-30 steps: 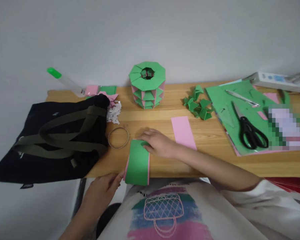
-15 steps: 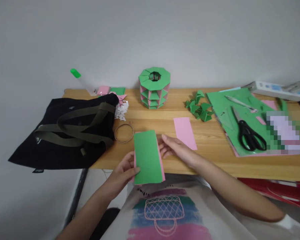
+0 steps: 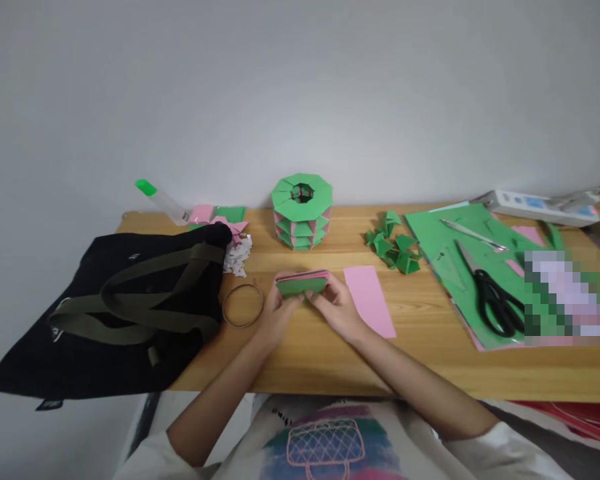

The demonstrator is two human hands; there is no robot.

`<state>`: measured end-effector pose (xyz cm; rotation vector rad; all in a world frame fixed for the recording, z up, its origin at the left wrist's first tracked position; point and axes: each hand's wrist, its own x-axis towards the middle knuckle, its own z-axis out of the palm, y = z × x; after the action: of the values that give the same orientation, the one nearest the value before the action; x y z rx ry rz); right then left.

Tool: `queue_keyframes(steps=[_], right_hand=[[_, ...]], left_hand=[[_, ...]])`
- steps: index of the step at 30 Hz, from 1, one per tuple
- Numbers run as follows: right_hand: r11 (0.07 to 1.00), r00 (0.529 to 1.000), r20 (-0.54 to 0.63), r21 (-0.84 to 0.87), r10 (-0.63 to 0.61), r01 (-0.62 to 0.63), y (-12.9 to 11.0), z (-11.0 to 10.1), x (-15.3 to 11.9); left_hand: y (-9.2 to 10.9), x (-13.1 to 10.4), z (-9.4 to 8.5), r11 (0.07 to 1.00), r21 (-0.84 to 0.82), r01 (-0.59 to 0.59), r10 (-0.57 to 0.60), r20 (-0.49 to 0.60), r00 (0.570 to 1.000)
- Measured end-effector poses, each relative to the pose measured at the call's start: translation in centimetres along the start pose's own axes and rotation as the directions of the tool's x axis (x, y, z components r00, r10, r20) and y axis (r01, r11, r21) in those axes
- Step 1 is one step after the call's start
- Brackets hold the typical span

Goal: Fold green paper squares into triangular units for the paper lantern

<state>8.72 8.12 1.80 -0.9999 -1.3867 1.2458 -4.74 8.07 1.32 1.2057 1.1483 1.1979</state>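
Note:
Between my two hands I hold a stack of green and pink paper (image 3: 301, 285), tilted so that its edge faces up and its green face is toward me. My left hand (image 3: 279, 308) grips its left end, and my right hand (image 3: 337, 307) grips the right end, thumbs on the green face. Fingers behind the stack are partly hidden. Just right of my right hand lies a pink paper rectangle (image 3: 370, 301). A thin ring (image 3: 243, 305) rests on the table left of my left hand. Behind the stack stands a green and pink folded-paper cylinder (image 3: 303, 212).
A black bag (image 3: 130, 313) covers the table's left side, near white paper scraps (image 3: 239, 256) and a glue stick or marker with a green cap (image 3: 163, 202). Folded green pieces (image 3: 393, 244) lie right of centre. Scissors (image 3: 490, 293) rest on green sheets (image 3: 467, 250); a power strip (image 3: 540, 205) is behind.
The paper stack has moved up and away from my body and tipped edge-up. My right hand, previously beside it with fingers apart, now grips its right end. The view has tilted upward.

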Motion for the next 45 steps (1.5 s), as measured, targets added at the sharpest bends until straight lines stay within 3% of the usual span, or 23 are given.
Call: queue_keyframes(steps=[5, 11, 20, 26, 31, 35, 38, 41, 45], right_hand=[[1.0, 0.999, -0.031, -0.011, 0.014, -0.014, 0.0, 0.2, -0.1], [0.999, 0.999, -0.031, -0.012, 0.03, -0.03, 1.8, 0.3, -0.1], [0.997, 0.995, -0.059, 0.029, 0.075, -0.073, 2.0, 0.7, 0.1], [0.97, 0.968, -0.075, 0.058, 0.239, -0.235, 0.9, 0.4, -0.4], [0.91, 0.91, 0.046, 0.026, 0.413, -0.414, 0.8, 0.5, -0.3], [0.897, 0.888, 0.133, -0.088, 0.441, -0.432, 1.5, 1.4, 0.4], [0.88, 0.891, 0.117, -0.255, 0.44, -0.401, 1.5, 0.7, 0.7], [0.816, 0.907, 0.046, -0.457, 0.419, -0.354, 0.7, -2.3, 0.8], [0.662, 0.933, -0.037, -0.694, 0.359, -0.282, -1.0, -8.0, 1.3]], left_hand=[[-0.7, -0.3, 0.3, 1.0, 0.008, -0.021, 0.021, -0.005, 1.0], [-2.6, 0.4, 0.5, 0.999, 0.038, -0.023, 0.025, -0.042, 0.999], [-1.9, 0.3, 0.8, 0.996, 0.093, 0.016, -0.01, -0.063, 0.998], [-0.3, -0.2, 0.3, 0.985, 0.142, 0.097, -0.097, -0.004, 0.995], [1.0, -0.3, -2.0, 0.952, 0.23, 0.203, -0.204, -0.017, 0.979], [0.7, 0.5, -3.9, 0.887, 0.378, 0.265, -0.278, -0.02, 0.96], [0.3, 1.1, -4.7, 0.813, 0.521, 0.26, -0.297, -0.012, 0.955], [0.6, 1.6, -4.8, 0.679, 0.699, 0.222, -0.299, -0.013, 0.954], [2.2, 2.0, -3.7, 0.415, 0.897, 0.15, -0.325, -0.008, 0.946]])
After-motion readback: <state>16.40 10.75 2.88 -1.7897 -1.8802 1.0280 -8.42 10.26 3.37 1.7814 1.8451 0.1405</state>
